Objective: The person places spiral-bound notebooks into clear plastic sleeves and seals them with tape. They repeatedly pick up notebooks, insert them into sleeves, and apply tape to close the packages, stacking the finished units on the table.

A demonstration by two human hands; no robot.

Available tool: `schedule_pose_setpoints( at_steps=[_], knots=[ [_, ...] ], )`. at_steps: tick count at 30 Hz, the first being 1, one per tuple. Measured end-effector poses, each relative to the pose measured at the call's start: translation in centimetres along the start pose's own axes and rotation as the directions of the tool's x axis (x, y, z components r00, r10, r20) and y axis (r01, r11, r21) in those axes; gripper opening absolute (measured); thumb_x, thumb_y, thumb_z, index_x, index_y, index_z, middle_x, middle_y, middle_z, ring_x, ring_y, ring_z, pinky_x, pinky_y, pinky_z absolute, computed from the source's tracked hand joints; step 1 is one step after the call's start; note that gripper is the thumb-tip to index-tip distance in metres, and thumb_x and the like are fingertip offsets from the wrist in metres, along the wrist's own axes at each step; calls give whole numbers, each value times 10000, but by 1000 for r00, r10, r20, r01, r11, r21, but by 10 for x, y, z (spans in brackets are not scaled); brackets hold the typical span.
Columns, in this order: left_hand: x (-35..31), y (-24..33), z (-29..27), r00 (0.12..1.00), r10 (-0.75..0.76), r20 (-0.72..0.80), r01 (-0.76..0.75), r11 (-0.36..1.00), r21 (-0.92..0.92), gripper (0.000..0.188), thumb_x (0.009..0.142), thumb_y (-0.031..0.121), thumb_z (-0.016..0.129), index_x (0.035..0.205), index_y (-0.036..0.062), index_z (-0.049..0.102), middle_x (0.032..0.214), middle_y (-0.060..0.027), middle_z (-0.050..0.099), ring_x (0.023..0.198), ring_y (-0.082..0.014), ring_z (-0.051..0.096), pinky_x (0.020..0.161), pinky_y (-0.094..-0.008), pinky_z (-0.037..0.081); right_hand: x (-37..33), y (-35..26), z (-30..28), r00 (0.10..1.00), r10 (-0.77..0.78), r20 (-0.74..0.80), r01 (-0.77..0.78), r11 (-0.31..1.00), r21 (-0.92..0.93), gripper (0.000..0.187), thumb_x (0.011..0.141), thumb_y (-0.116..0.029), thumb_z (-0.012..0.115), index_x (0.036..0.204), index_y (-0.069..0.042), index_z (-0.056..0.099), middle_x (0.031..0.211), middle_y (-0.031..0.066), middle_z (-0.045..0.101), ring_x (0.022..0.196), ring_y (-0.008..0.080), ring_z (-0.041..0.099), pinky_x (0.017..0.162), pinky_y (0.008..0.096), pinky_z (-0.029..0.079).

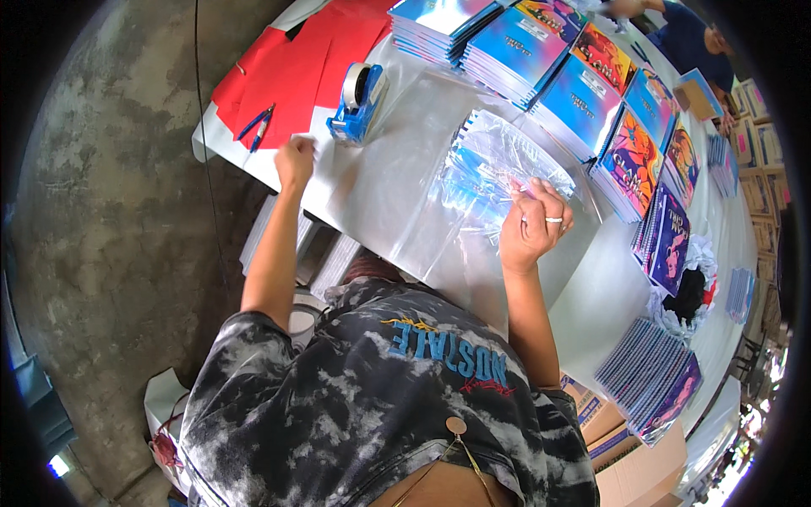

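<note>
My right hand [534,224], a ring on one finger, pinches the bunched clear plastic wrap [486,160]. Blue spiral-bound notebooks show through this crinkled wrap, lying on the table; how many are inside I cannot tell. My left hand [296,160] is closed above the table's near left edge, its fingertips pressed together. Whatever it may hold is too small to make out. Just to its right stands a blue tape dispenser [355,110] with a roll of tape. Two pens [258,128] rest on red sheets [283,76] beyond that hand.
Stacks of blue notebooks [515,51] and colourful illustrated ones [629,160] fill the table's far right. A purple notebook stack [650,380] sits near the right edge, by crumpled plastic with a black item [686,296]. Another person [697,42] is at the far right. Cardboard boxes [629,456] stand below.
</note>
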State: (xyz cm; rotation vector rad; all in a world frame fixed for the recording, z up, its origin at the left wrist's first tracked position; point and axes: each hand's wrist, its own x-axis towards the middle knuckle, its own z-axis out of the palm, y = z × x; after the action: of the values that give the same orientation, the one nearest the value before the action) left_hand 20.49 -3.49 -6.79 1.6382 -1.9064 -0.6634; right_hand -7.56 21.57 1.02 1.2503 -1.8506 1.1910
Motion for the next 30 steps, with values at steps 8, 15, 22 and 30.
schedule_pose_setpoints(
  at_steps=[8,15,22,30],
  knots=[
    [-142,243,18,759,239,605,381,591,-711,324,856,299,645,654,51,593,565,-53,592,383,-53,412,363,-208,321,-4,7,1,999,9,45,-10,1000,29,190,641,-54,743,713,-158,601,936,-5,638,948,178,578,822,316,342],
    [-144,205,86,784,35,619,406,726,-555,439,788,355,714,504,70,539,486,-17,532,419,-58,438,390,-229,340,27,-4,-32,856,118,504,-78,992,-100,533,639,-104,649,1165,-116,566,1149,50,530,1021,232,475,845,396,326],
    [-186,177,106,530,253,810,437,737,-516,262,832,258,673,707,37,614,613,-14,565,533,-61,485,495,-238,400,81,-18,1,802,171,572,-110,984,-139,715,544,-267,812,1174,-72,534,1211,132,503,1181,317,421,971,438,291],
    [-129,139,114,439,525,729,801,139,-582,606,850,511,534,1273,86,447,1254,-63,495,1187,-217,409,1022,-419,272,50,35,-45,638,493,591,-753,242,611,849,547,-183,848,1255,-58,396,1182,132,510,1147,275,472,980,389,375]
  ],
)
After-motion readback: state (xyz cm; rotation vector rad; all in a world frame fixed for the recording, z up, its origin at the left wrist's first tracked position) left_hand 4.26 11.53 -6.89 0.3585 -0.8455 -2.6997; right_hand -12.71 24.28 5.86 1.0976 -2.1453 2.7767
